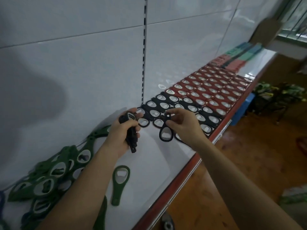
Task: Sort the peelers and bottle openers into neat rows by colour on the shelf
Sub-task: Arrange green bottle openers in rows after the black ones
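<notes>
My left hand [123, 131] grips a stack of black bottle openers [131, 138] above the white shelf [154, 163]. My right hand [181, 123] pinches the handle of a single black bottle opener [166, 131], its ring end hanging down toward the shelf. Behind both hands lie neat rows of black openers [166, 107], and rows of red openers [212, 88] continue to the right. A loose heap of green openers [54, 171] covers the shelf at the left. One green opener [120, 181] lies apart near the front.
The shelf's red front edge [182, 176] runs diagonally. Pink, teal and dark packaged items [239, 58] sit at the far end of the shelf. A slotted upright [144, 47] divides the white back panel. A blue box [244, 107] and dark goods stand on the wooden floor.
</notes>
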